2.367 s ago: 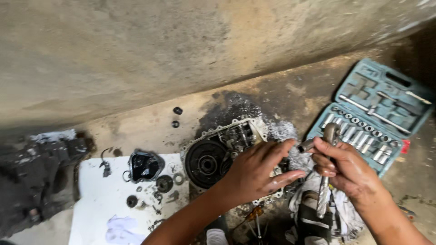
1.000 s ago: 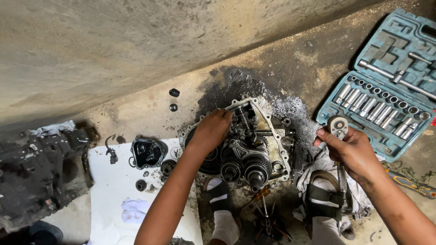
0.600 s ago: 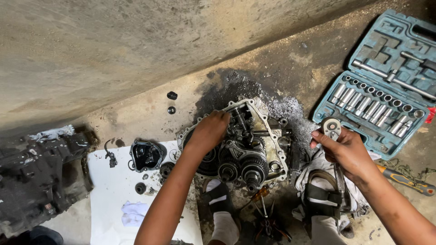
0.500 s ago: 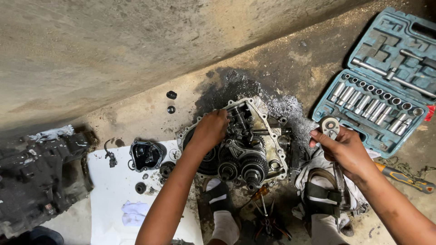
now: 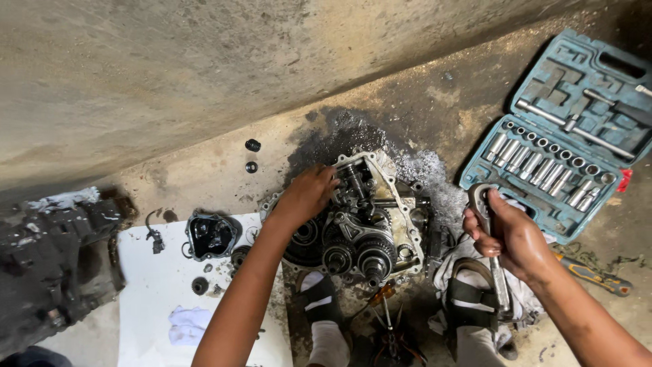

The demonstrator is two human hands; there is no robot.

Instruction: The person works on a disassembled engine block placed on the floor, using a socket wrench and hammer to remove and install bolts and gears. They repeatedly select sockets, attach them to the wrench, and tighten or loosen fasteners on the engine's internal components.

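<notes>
L hand [image 5: 309,196] lay curled, palm down, on the far-left part of the open gearbox casing [image 5: 360,221], fingers touching the gear assy, not clearly gripping anything. R hand [image 5: 511,238] was closed in a fist round a ratchet wrench [image 5: 490,251], held roughly upright, head up, just right of the casing. Casing sat on the oily concrete floor [image 5: 421,109] between two sandalled feet. Blue socket set case [image 5: 567,136] lay open far right. White sheet [image 5: 156,285] w/ small parts lay left.

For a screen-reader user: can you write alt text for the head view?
A left hand rests on an open, greasy gear case on a concrete floor while the right hand grips a ratchet wrench; an open socket set lies nearby.
</notes>
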